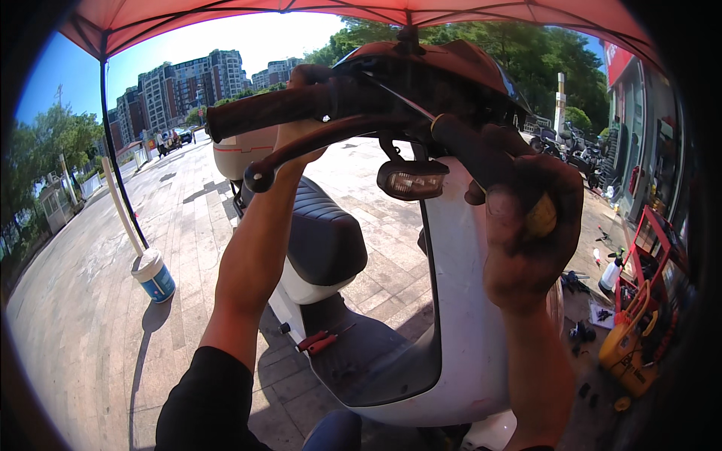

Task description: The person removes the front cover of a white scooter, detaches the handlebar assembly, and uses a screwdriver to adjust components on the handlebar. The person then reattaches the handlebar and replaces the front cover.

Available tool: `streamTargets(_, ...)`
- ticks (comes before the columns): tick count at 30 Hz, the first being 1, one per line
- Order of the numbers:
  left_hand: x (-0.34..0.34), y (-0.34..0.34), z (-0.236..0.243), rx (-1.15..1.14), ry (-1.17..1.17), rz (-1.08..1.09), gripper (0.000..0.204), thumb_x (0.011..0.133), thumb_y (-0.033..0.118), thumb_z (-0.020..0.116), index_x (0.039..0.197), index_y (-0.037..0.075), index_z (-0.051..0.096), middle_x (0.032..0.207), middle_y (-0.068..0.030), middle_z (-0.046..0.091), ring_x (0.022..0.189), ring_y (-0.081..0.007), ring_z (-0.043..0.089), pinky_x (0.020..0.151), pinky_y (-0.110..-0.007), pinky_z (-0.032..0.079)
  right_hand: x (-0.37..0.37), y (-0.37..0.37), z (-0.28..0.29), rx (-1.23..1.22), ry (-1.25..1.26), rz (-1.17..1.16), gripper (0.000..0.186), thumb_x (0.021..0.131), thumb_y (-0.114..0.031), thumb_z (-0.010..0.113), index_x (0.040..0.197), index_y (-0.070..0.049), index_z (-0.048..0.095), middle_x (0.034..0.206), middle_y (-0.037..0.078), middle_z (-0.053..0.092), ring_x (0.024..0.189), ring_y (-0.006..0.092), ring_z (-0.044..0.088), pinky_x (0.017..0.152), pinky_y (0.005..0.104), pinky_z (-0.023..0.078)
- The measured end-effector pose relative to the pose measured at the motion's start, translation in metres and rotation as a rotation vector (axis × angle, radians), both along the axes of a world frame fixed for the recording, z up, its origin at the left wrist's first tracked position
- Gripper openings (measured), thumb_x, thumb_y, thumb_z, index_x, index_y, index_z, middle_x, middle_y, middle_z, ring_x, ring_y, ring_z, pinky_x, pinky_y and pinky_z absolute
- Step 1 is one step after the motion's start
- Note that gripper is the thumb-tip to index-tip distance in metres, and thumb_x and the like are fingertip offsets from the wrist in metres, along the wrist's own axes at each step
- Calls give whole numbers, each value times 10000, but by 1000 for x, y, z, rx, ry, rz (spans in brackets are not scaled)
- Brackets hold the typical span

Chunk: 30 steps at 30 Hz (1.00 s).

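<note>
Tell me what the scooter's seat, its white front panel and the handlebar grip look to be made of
Seat: likely black vinyl or leatherette over padding, with ribbed stitching and a soft sheen. White front panel: probably glossy moulded plastic, smooth, curved and reflective. Handlebar grip: seemingly dark matte rubber, dusty and brownish, beside the left hand.

This is an outdoor scooter repair spot on a paved street. A white scooter (pixel 451 301) stands under a red tent roof (pixel 226 15), with tools (pixel 594 301) on the ground at right.

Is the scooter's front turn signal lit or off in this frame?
Cannot tell. The turn signal shows a pale amber patch on its lens, but in this bright sun that could be reflection. It sits below the handlebar.
</note>
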<state>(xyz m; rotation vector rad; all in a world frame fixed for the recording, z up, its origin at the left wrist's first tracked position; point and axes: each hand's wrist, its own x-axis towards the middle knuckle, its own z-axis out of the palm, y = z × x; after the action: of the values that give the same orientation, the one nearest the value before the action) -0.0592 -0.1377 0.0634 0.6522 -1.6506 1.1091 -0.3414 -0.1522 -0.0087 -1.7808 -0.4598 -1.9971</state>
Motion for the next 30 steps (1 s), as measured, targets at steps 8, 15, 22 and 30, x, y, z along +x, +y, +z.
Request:
streamTargets(8, 7, -3, -3, 60, -6, 21, 340, 891, 249, 653, 1127, 34, 537, 941, -83, 637, 829, -163, 637, 676, -255, 539, -9, 18, 20, 272, 380, 185, 371, 840, 63, 525, 1196, 3, 441, 1145, 114, 605, 927, 107, 600, 777, 216, 470)
streamTargets(15, 16, -17, 2, 439, 117, -737, 453, 816, 147, 732, 1155, 24, 457, 1032, -146, 615, 875, -211, 662, 726, -293, 582, 2, 30, 23, -95, 297, -367, 321, 844, 13, 549, 1165, 7, 540, 1121, 148, 633, 868, 152, 622, 763, 246, 480)
streamTargets(22, 16, -18, 3, 404, 17, -627, 514, 759, 67, 770, 1138, 27, 425, 1040, -192, 613, 922, -248, 674, 743, -332, 595, 4, 29, 22, -171, 260, -518, 310, 793, 40, 551, 1098, -5, 580, 1109, 150, 644, 889, 166, 638, 786, 267, 488)
streamTargets(30, 14, -9, 1, 374, 52, -454, 498, 766, 92, 772, 1132, 23, 442, 1035, -177, 614, 940, -245, 663, 760, -332, 581, -2, 29, 28, -149, 295, -486, 295, 800, 46, 544, 1088, -4, 588, 1092, 134, 648, 910, 156, 626, 795, 261, 484)
